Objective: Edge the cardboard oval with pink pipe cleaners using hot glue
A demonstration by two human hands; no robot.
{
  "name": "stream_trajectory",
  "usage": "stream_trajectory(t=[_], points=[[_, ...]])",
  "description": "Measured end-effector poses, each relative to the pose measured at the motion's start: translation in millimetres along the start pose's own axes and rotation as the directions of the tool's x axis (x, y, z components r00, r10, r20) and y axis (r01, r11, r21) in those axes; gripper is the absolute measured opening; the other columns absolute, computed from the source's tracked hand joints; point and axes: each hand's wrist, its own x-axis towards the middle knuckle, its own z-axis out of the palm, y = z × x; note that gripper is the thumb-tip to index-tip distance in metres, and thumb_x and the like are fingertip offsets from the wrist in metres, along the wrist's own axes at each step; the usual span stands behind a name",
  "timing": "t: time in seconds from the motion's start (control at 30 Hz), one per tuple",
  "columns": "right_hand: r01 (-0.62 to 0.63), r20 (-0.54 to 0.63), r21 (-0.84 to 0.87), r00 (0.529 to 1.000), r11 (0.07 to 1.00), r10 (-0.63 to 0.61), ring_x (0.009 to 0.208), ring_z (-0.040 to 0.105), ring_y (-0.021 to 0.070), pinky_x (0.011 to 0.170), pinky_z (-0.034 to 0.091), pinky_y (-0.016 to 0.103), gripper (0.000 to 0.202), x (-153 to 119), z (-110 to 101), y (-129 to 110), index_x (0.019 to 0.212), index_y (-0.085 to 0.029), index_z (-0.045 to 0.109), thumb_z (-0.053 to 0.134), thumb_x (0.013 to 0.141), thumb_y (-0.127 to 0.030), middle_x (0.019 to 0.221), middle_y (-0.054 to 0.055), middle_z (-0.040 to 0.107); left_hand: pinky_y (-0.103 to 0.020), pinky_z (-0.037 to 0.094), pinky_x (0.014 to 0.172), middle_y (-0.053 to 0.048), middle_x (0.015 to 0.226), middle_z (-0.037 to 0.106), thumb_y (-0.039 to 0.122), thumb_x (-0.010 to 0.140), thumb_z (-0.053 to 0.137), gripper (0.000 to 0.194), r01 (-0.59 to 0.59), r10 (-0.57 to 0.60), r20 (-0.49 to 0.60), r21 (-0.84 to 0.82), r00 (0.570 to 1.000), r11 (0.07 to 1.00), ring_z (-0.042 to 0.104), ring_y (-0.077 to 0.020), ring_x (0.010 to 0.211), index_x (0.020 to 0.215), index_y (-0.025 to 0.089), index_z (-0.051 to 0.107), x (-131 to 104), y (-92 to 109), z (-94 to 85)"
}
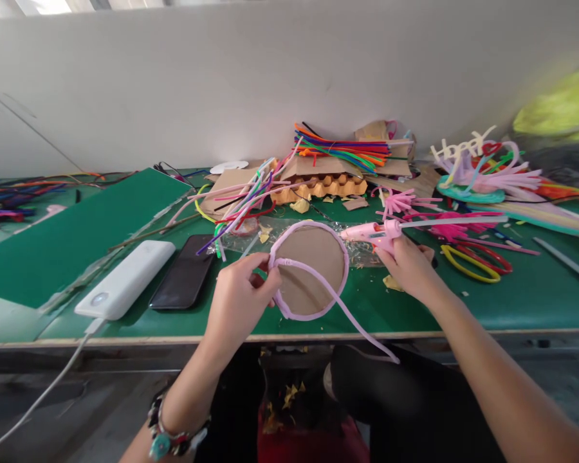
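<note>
My left hand (244, 296) pinches the left rim of a round cardboard disc (313, 257), thumb in front. Pale purple pipe cleaner (346, 260) wraps around the disc's edge. From the pinched spot a loose length of pipe cleaner (352, 315) crosses the disc's face and hangs over the table's front edge. In my right hand (412, 270) is a pink hot glue gun (374, 233), its nozzle pointing left beside the disc's upper right rim. A whitish glue stick (456, 220) sticks out of its back.
Left of the disc lie a black phone (183, 273) and a white power bank (125, 280) with a cable. Behind are pipe cleaner bundles (342, 151) and an egg carton (323, 188). Scissors-like metal blade (564, 260), yellow loop (470, 265) and a "Happy" decoration (482, 170) are at right.
</note>
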Motion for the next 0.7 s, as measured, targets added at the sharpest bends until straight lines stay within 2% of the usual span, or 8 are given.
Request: stream_trajectory(t=[0.13, 0.2, 0.27, 0.33, 0.4, 0.47, 0.57, 0.7], points=[[-0.019, 0.001, -0.084, 1.0, 0.996, 0.019, 0.085, 0.056, 0.0288, 0.074, 0.039, 0.044, 0.036, -5.0, -8.8, 0.2, 0.093, -0.012, 0.055, 0.046, 0.076, -0.042, 0.088, 0.014, 0.06, -0.013, 0.034, 0.033, 0.008, 0.048, 0.051, 0.023, 0.071, 0.048, 0.012, 0.026, -0.025, 0.016, -0.062, 1.0, 0.998, 0.05, -0.0057, 0.032, 0.067, 0.016, 0.057, 1.5, -1.2, 1.7], [-0.011, -0.03, -0.175, 1.0, 0.985, 0.006, 0.084, 0.055, 0.0308, 0.068, 0.04, 0.043, 0.039, -12.0, -25.7, -0.4, 0.09, -0.012, 0.056, 0.051, 0.073, -0.047, 0.087, 0.015, 0.06, -0.013, 0.034, 0.033, 0.007, 0.05, 0.052, 0.022, 0.07, 0.047, 0.012, 0.034, -0.032, 0.024, -0.091, 0.999, 0.995, 0.05, -0.0055, 0.032, 0.067, 0.016, 0.057, 2.9, -1.7, 2.6], [0.025, -0.094, -0.239, 0.994, 0.971, -0.048, 0.075, 0.056, 0.0287, 0.06, 0.04, 0.038, 0.032, -21.7, -47.8, -6.5, 0.08, -0.015, 0.057, 0.057, 0.07, -0.046, 0.078, 0.011, 0.061, -0.013, 0.035, 0.033, 0.007, 0.049, 0.052, 0.021, 0.07, 0.047, 0.011, 0.042, -0.037, 0.04, -0.106, 0.998, 0.994, 0.051, -0.0059, 0.032, 0.067, 0.016, 0.057, 3.0, -1.4, 3.7], [0.112, -0.162, -0.06, 0.98, 0.992, -0.12, 0.055, 0.054, 0.0173, 0.049, 0.037, 0.029, 0.016, -32.0, -68.2, -21.2, 0.067, -0.019, 0.054, 0.054, 0.075, -0.033, 0.06, 0.002, 0.058, -0.013, 0.035, 0.033, 0.008, 0.048, 0.051, 0.021, 0.071, 0.048, 0.01, 0.036, -0.03, 0.055, -0.108, 0.998, 0.993, 0.052, -0.0064, 0.033, 0.067, 0.016, 0.055, 1.2, 0.3, 5.3], [0.217, -0.294, 0.205, 0.944, 0.954, -0.152, 0.058, 0.056, 0.0125, 0.052, 0.042, 0.024, 0.009, -40.8, -79.8, -43.2, 0.073, -0.02, 0.053, 0.05, 0.08, -0.025, 0.064, 0.001, 0.06, -0.012, 0.036, 0.034, 0.008, 0.047, 0.05, 0.02, 0.072, 0.048, 0.01, 0.011, -0.006, 0.047, -0.105, 0.999, 0.994, 0.052, -0.0064, 0.033, 0.065, 0.016, 0.054, -1.7, 3.1, 7.7], [0.347, -0.313, 0.407, 0.922, 0.845, -0.228, 0.067, 0.06, 0.0112, 0.061, 0.048, 0.022, 0.008, -46.4, -80.6, -66.7, 0.086, -0.019, 0.052, 0.053, 0.079, -0.023, 0.075, 0.001, 0.062, -0.012, 0.037, 0.035, 0.007, 0.048, 0.05, 0.019, 0.072, 0.048, 0.009, -0.028, 0.031, 0.027, -0.1, 0.999, 0.995, 0.052, -0.0059, 0.033, 0.065, 0.016, 0.053, -4.7, 6.3, 10.8], [0.396, -0.259, 0.502, 0.917, 0.769, -0.303, 0.072, 0.061, 0.0113, 0.062, 0.051, 0.022, 0.023, -48.7, -70.3, -91.7, 0.098, -0.017, 0.048, 0.056, 0.078, -0.026, 0.088, 0.005, 0.06, -0.011, 0.036, 0.036, 0.007, 0.052, 0.051, 0.017, 0.072, 0.049, 0.009, -0.074, 0.077, 0.024, -0.094, 0.997, 0.993, 0.052, -0.0046, 0.033, 0.064, 0.015, 0.053, -7.9, 9.7, 15.4], [0.327, -0.204, 0.557, 0.945, 0.763, -0.255, 0.058, 0.057, 0.0079, 0.05, 0.046, 0.018, 0.018, -45.1, -63.1, -101.1, 0.095, -0.019, 0.049, 0.054, 0.078, -0.016, 0.075, 0.0, 0.059, -0.011, 0.037, 0.036, 0.006, 0.056, 0.053, 0.016, 0.074, 0.048, 0.009, -0.095, 0.103, 0.063, -0.119, 0.993, 0.988, 0.053, -0.0046, 0.035, 0.067, 0.015, 0.054, -10.0, 11.1, 18.8]])
